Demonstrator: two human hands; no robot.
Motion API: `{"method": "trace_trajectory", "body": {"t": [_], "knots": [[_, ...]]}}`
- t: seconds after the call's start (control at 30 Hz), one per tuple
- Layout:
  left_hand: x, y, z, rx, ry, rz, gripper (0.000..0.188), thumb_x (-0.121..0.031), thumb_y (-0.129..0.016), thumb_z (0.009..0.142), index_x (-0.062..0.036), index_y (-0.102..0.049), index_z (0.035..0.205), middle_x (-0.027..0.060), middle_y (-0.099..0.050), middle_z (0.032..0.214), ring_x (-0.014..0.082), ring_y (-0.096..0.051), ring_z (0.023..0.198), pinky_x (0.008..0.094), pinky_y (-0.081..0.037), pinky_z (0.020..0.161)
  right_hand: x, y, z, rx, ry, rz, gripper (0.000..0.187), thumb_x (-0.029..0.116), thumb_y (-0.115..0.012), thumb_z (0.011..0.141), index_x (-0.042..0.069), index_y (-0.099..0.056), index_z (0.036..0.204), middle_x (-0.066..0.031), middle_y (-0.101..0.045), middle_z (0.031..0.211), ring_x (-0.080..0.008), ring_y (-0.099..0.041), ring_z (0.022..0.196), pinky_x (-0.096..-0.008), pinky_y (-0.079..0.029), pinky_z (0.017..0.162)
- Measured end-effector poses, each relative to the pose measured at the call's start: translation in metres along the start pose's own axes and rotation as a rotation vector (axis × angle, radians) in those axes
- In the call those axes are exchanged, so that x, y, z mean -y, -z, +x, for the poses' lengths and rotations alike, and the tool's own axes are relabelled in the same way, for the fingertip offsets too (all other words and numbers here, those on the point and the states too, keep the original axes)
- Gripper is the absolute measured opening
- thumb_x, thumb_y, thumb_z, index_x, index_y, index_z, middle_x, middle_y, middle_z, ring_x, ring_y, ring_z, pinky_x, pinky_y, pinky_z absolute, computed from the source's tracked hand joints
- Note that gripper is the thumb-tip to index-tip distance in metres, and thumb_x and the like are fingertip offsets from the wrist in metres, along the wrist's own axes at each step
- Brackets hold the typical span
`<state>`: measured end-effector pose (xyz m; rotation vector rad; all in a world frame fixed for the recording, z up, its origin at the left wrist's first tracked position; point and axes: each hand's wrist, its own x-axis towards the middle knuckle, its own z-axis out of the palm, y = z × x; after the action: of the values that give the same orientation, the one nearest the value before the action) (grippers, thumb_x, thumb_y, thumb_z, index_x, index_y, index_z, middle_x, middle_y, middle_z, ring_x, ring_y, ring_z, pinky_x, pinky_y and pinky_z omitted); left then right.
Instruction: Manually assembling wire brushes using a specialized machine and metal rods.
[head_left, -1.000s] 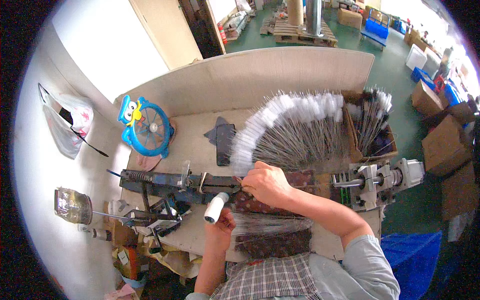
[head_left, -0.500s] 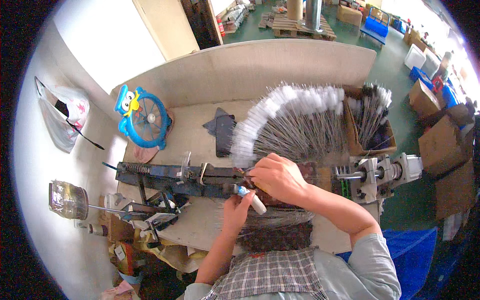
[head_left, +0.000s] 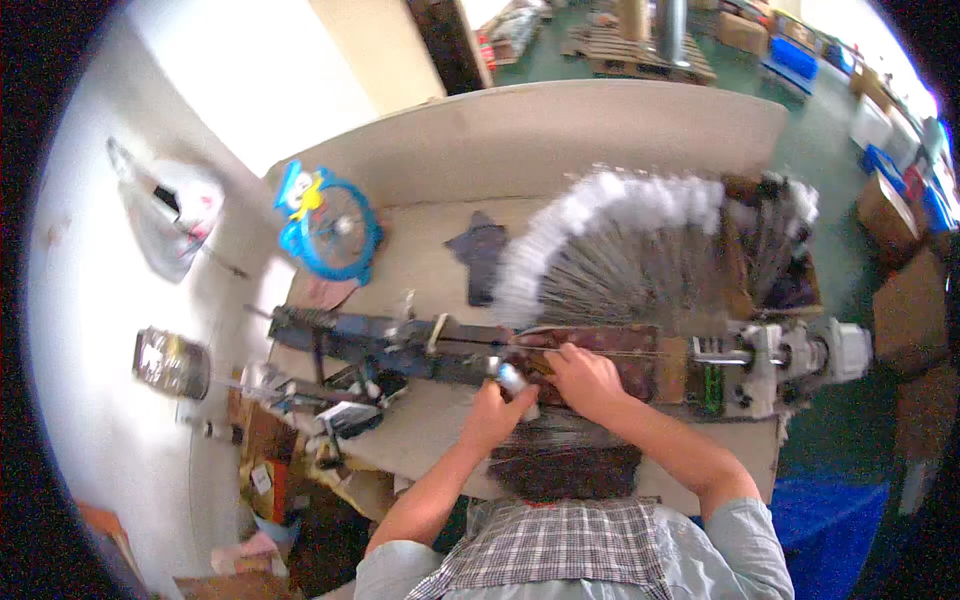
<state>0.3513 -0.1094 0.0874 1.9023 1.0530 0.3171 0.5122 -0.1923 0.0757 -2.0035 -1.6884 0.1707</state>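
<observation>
Left grip (head_left: 488, 416) pinches a white tube (head_left: 512, 378); right grip (head_left: 585, 378) nearby, cannot tell if closed; steadying the tube should help.

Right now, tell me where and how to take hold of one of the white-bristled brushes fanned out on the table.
Pinch its bare wire stem, probably best from the near side: the brushes lie with bulky white heads along the fan's outer far and left edge, thin stems converging back toward the near side. Blur hides the gaps between stems.
</observation>
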Motion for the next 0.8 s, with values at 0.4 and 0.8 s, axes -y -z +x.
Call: {"method": "trace_trajectory", "body": {"t": [0.4, 0.8], "knots": [[0.129, 0.109, -0.042, -0.471, 0.487, -1.349, 0.031, -0.036, -0.064, 0.082, -0.0082, -0.058, 0.093, 0.0001, -0.053, 0.076, 0.0128, -0.05, 0.069, 0.0276, -0.044, 0.063, 0.013, 0.052, -0.009, 0.219, 0.131, 0.007, 0.013, 0.015, -0.06, 0.078, 0.005, -0.057, 0.085, -0.009, -0.055, 0.083, -0.027, -0.056, 0.083, -0.0384, -0.05, 0.07], [0.133, 0.094, -0.036, -0.674, 0.422, -1.435, 0.009, -0.017, -0.061, 0.081, -0.0089, -0.059, 0.083, -0.0013, -0.051, 0.065, 0.0113, -0.048, 0.06, 0.0264, -0.042, 0.055, 0.022, 0.115, 0.01, 0.008, 0.063, 0.196, 0.017, 0.011, -0.061, 0.077, 0.004, -0.062, 0.093, -0.0125, -0.059, 0.084, -0.0318, -0.059, 0.08, -0.0375, -0.049, 0.071]]}}
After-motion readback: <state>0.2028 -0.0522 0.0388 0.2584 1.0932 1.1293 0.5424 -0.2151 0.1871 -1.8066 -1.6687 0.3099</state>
